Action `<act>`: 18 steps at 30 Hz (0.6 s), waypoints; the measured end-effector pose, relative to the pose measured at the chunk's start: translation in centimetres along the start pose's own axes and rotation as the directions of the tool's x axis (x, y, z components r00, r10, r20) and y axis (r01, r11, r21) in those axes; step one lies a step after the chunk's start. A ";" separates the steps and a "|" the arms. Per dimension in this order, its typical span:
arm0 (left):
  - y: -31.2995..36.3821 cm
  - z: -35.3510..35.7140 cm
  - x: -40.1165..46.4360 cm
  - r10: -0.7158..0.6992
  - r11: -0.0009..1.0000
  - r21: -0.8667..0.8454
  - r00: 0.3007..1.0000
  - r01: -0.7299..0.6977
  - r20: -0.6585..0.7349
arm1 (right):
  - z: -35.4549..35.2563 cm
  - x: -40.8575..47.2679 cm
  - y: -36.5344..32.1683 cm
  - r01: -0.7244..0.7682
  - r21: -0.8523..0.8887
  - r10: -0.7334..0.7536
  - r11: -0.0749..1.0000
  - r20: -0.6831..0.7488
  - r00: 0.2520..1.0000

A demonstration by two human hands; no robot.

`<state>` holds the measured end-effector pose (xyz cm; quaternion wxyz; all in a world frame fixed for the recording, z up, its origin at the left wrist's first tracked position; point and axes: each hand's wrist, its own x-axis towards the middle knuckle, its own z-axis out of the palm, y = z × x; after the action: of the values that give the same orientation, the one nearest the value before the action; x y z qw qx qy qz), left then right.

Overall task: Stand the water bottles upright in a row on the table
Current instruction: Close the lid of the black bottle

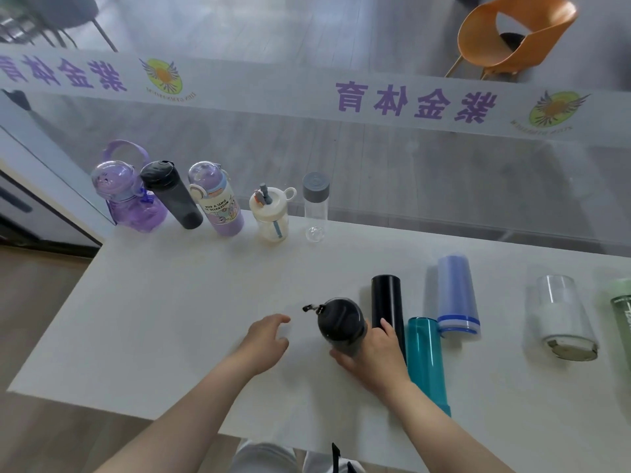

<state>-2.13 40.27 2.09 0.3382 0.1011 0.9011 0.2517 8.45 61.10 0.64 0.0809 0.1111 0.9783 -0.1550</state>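
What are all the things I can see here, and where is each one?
Upright bottles: five in a row at the table's far edge: purple jug, dark grey bottle, lilac cartoon bottle, cream straw cup, clear bottle with grey cap.
Lying bottles: five at right: black flask, teal bottle, blue bottle, clear and white bottle, green bottle at the frame edge.
Dark smoky bottle: one, near the middle, held.
Table: one, white.
Chair: one, orange, behind the glass wall.
Left hand: open, beside the held bottle.
Right hand: its grip is around the dark smoky bottle.
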 end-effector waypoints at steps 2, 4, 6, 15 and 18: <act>-0.6 0.0 -0.1 -0.006 0.985 0.172 1.000 0.003 0.015 | 0.3 0.2 -0.3 -0.063 0.008 0.063 0.998 -0.034 0.997; -1.2 0.2 -0.1 -0.058 0.954 0.296 0.997 0.039 0.057 | 0.2 0.2 -0.7 -0.093 0.055 0.097 0.994 -0.075 0.993; -1.9 0.5 -0.1 -0.085 0.921 0.386 0.993 0.046 0.085 | -0.2 0.0 -1.0 -0.095 0.129 0.103 0.987 -0.058 0.993; -2.5 1.0 0.1 -0.055 0.902 0.432 0.997 0.028 0.049 | -2.1 -0.9 -1.7 0.098 0.698 -0.052 0.710 -0.086 0.995; -2.6 1.1 0.2 -0.054 0.897 0.441 0.998 0.029 0.043 | -2.3 -1.2 -2.0 0.134 0.693 -0.045 0.709 -0.146 0.988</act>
<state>-1.64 38.56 -0.07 0.3364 0.1625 0.9271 0.0315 8.85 59.72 3.59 -0.0326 0.0947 0.8539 -0.5107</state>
